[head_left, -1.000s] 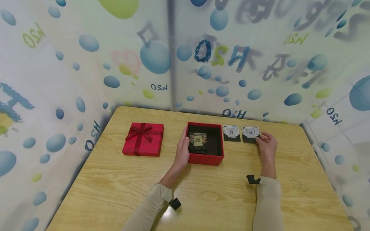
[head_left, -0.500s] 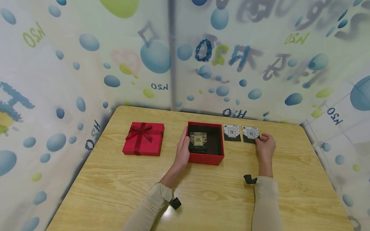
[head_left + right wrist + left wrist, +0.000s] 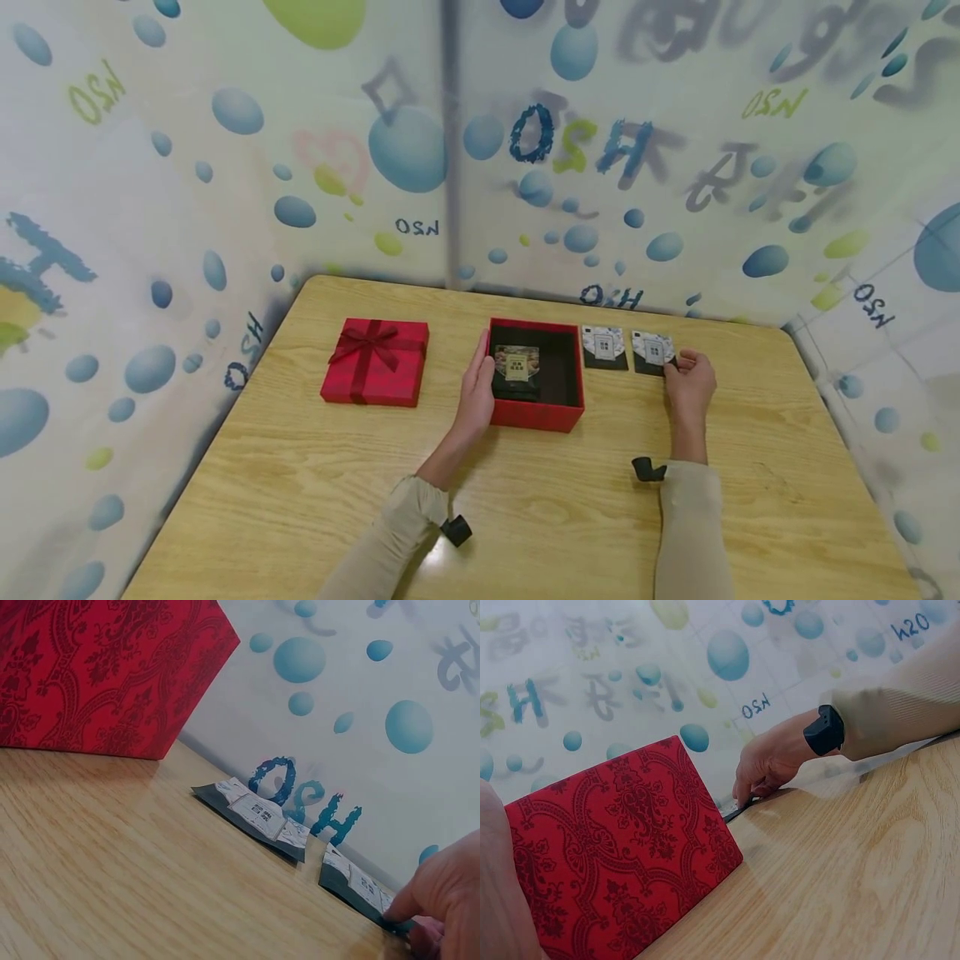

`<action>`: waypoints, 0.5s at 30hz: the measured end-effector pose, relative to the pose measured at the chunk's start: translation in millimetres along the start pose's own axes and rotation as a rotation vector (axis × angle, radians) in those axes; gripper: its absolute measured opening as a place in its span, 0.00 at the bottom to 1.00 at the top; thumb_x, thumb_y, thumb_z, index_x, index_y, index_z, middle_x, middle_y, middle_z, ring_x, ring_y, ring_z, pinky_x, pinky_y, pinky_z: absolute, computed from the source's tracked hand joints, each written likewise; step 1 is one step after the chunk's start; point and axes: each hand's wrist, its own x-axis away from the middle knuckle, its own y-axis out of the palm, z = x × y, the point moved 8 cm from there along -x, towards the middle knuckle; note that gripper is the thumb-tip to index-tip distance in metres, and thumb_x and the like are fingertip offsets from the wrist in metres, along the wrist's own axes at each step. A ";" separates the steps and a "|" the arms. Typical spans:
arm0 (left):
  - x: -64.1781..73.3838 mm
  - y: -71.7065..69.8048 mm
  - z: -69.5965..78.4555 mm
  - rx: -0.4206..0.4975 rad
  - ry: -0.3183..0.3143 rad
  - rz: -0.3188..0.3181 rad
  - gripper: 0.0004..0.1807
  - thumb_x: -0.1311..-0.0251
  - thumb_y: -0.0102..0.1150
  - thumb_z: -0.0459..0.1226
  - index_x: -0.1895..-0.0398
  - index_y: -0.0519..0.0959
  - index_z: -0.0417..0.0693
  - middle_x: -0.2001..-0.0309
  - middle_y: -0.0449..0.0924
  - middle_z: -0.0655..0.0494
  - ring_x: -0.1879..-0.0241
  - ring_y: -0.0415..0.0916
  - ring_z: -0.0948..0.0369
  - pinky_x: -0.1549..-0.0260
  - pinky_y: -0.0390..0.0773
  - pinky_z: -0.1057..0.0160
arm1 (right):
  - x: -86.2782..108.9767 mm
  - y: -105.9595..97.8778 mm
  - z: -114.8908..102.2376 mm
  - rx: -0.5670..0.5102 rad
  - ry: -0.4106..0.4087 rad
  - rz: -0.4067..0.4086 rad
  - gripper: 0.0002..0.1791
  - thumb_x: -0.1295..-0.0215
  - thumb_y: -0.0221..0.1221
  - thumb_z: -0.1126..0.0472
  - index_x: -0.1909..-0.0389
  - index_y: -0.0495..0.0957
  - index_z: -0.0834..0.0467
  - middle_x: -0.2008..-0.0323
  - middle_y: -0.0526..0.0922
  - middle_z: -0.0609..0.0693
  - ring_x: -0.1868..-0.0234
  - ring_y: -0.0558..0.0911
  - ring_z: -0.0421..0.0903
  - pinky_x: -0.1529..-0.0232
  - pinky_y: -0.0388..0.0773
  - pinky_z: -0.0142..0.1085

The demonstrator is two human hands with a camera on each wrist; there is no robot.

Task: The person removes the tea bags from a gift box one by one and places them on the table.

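Note:
An open red gift box [image 3: 536, 417] with a black inside stands mid-table. In its left part lie black sachets, the top one [image 3: 517, 375] bearing a gold label. My left hand [image 3: 474, 402] rests along the box's left wall, fingers straight. To the right of the box lie two white-and-black sachets side by side. The farther right sachet [image 3: 651, 352] has its lower right corner between the thumb and finger of my right hand [image 3: 692, 385]. The right wrist view shows this pinch, beside the nearer sachet [image 3: 262, 817], which lies untouched.
The red box lid [image 3: 401, 367] with a dark ribbon bow sits to the left on the wooden table [image 3: 540, 517]. A printed wall sheet [image 3: 510, 208] rises right behind the table's back edge.
The right-hand sachet has turned slightly, its right side shifting toward me, with my right hand at its corner. My left hand and the box keep their places.

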 end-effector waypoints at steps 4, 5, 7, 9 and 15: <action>1.4 0.0 0.5 0.001 0.000 -0.001 0.30 0.14 0.27 0.34 0.14 0.44 0.48 0.15 0.41 0.53 0.17 0.37 0.57 0.19 0.43 0.50 | 0.9 0.2 -1.4 0.029 -0.026 0.002 0.25 0.28 0.56 0.68 0.32 0.70 0.72 0.40 0.76 0.71 0.40 0.76 0.62 0.39 0.74 0.52; 1.9 0.0 0.9 0.000 0.001 -0.003 0.30 0.14 0.27 0.34 0.14 0.44 0.48 0.15 0.41 0.53 0.17 0.36 0.57 0.19 0.42 0.50 | 1.2 0.3 -1.4 0.034 -0.029 0.002 0.26 0.27 0.56 0.68 0.32 0.70 0.72 0.40 0.76 0.71 0.40 0.76 0.63 0.39 0.73 0.53; 2.4 -0.2 0.9 -0.001 0.002 -0.003 0.30 0.14 0.27 0.34 0.14 0.43 0.48 0.15 0.40 0.52 0.17 0.36 0.57 0.19 0.42 0.49 | 2.0 0.6 -1.5 0.033 -0.028 0.001 0.26 0.27 0.56 0.68 0.31 0.70 0.72 0.40 0.76 0.71 0.40 0.76 0.63 0.38 0.73 0.54; 2.9 -0.3 1.0 -0.002 0.002 -0.006 0.30 0.14 0.27 0.34 0.14 0.43 0.48 0.14 0.40 0.51 0.16 0.36 0.56 0.19 0.42 0.48 | 2.8 0.8 -1.7 0.032 -0.027 0.001 0.26 0.27 0.56 0.68 0.32 0.70 0.72 0.40 0.76 0.71 0.40 0.76 0.63 0.39 0.73 0.54; 2.3 0.5 1.6 -0.005 0.006 -0.013 0.30 0.14 0.29 0.36 0.14 0.44 0.48 0.15 0.41 0.54 0.16 0.36 0.56 0.19 0.42 0.49 | 5.1 -1.3 -5.0 0.022 -0.018 -0.001 0.24 0.25 0.54 0.67 0.32 0.72 0.70 0.40 0.76 0.69 0.41 0.75 0.61 0.43 0.74 0.51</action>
